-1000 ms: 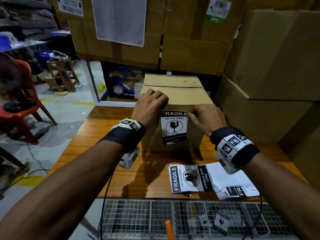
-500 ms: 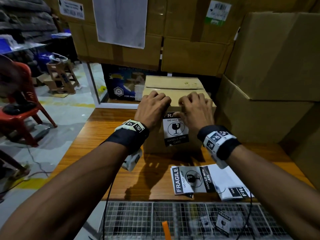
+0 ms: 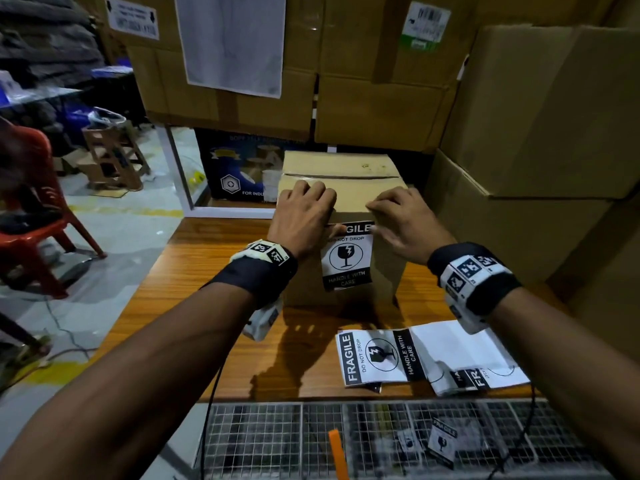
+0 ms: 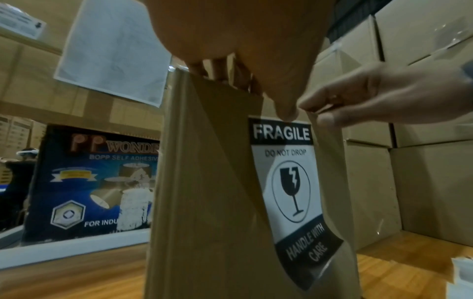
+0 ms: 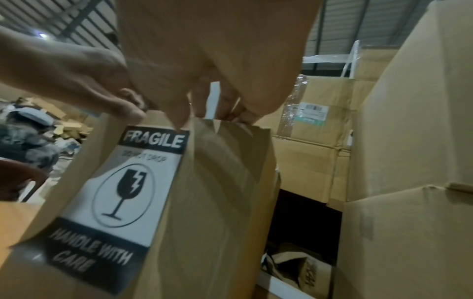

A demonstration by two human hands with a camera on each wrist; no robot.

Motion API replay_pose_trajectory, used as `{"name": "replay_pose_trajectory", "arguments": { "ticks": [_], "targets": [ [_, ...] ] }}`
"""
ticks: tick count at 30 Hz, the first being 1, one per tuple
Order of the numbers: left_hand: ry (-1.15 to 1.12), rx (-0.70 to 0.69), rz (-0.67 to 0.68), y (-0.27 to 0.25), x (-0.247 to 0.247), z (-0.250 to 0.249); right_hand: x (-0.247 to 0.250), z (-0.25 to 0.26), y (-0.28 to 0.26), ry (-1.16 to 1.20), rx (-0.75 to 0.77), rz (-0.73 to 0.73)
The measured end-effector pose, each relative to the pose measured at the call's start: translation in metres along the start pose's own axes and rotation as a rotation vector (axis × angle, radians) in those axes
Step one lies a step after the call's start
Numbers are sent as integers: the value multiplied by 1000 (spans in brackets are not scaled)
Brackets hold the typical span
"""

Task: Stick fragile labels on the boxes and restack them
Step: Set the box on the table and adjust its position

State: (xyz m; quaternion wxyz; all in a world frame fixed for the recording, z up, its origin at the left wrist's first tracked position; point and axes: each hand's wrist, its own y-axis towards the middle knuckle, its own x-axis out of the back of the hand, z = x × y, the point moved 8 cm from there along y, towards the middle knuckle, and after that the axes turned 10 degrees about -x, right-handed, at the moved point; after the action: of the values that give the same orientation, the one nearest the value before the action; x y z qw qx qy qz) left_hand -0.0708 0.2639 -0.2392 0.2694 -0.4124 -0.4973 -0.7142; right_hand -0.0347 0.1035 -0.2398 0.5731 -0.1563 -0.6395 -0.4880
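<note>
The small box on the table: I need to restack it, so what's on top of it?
Both hands, left hand and right hand, rest on the small box; nothing else shows there.

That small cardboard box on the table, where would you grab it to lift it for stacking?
Probably by its two side walls, one hand from each side. The box stands upright on the table with both sides free, and that keeps palms off the fragile label, whose bottom edge looks unstuck.

My head camera looks down over the table [image 3: 194, 289]; both wrist cameras face the box's [image 3: 346, 199] labelled near side closely.
</note>
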Motion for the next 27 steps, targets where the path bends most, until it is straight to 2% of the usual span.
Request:
{"name": "replay_pose_trajectory", "arguments": {
  "ticks": [4,7,12,18,22,24,27],
  "targets": [
    [69,10,-12,-1,-3,-6,-5,6,2,-97,-103,-67],
    [119,-18,-7,-7,-6,-7,-7,4,3,-114,-99,-91],
    [115,-26,3,-9,-9,-8,-4,1,9,-15,-74,-83],
    [106,-22,11,-11,-12,-7,2,-1,3,53,-7,-174],
    [101,-17,16,-12,-11,-7,6,18,-18,-135,47,-338],
    [94,-27,16,-11,-9,-6,1,33,-32,-157,105,-424],
    [80,-57,-5,-10,-5,-5,-33,49,-44,-129,200,-372]
  ]
}}
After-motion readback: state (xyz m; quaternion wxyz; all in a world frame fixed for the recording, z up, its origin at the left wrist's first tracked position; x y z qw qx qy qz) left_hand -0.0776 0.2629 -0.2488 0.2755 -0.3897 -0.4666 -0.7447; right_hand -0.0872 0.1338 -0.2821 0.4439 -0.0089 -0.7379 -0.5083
